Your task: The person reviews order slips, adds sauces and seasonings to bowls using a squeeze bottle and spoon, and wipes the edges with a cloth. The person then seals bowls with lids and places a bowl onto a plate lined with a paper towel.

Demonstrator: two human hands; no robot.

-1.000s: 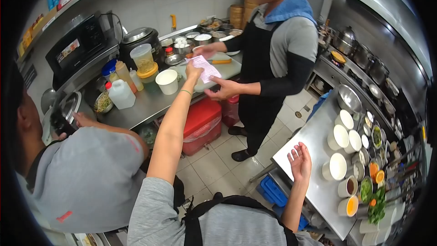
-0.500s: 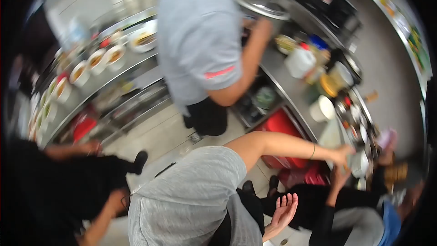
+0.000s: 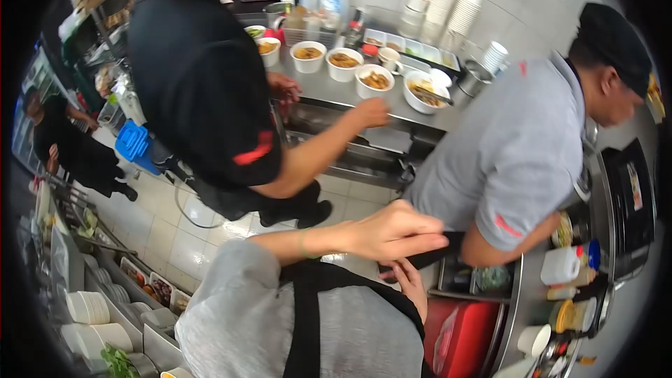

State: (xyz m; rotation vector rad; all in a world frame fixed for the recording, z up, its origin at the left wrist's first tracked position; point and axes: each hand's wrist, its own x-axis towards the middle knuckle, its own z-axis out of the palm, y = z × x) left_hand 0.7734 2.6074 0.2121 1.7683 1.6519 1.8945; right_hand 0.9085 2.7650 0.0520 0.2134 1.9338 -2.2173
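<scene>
My left hand [image 3: 400,233] is in the middle of the head view, its fingers curled closed and a thin band on the wrist. Whatever may be inside the fist is hidden. Just below it is my right hand [image 3: 413,281], fingers loosely stretched and partly covered by the left; I see nothing held in it. Both hands are in front of my black apron [image 3: 308,308], near the back of a co-worker in a grey shirt [image 3: 497,147]. Across the aisle, several white bowls of food [image 3: 343,63] stand in a row on a steel counter [image 3: 318,89].
A co-worker in black [image 3: 203,77] stands at the counter, one hand near the bowls. A red bin [image 3: 469,339] is under the right counter, where a white jug [image 3: 560,266] and jars stand. Stacked white bowls [image 3: 89,308] are at lower left; another person stands far left.
My view has swung left, from the right counter toward the bowl counter. My left hand has drawn back from the right counter and closed; my right hand has come close to it.
</scene>
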